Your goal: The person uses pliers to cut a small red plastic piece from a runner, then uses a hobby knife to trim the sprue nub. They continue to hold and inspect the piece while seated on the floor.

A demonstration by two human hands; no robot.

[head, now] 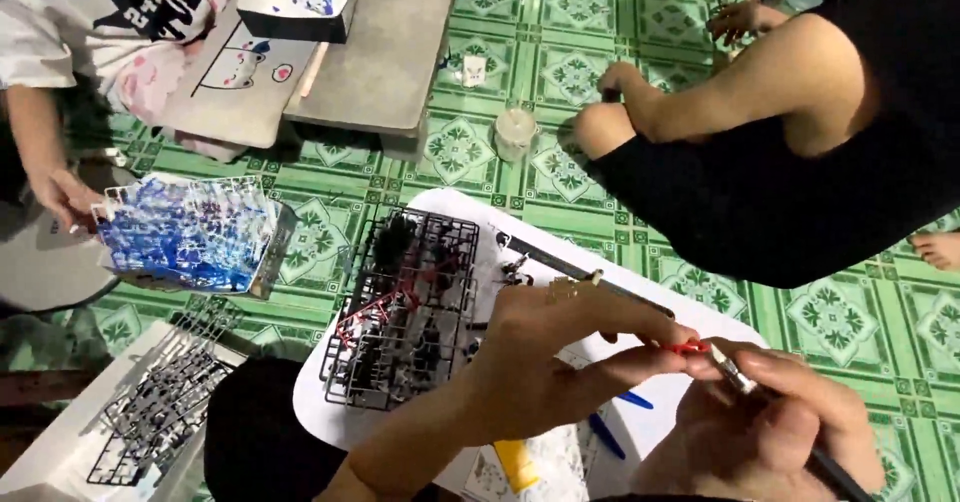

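Left hand (540,347) pinches a small red part (690,346) at its fingertips, above the white board (455,212). Right hand (775,417), fingers closed, grips a hobby knife (733,372), tip at the part. Best done with shallow strokes, blade angled away from fingers.

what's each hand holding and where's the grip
Left hand pinches a small red part at its fingertips. Right hand grips a hobby knife by its handle, behind the metal tip.

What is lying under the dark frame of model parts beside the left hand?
The dark parts frame lies on a white board resting on the green tiled floor. The left hand and forearm cover the board's near edge.
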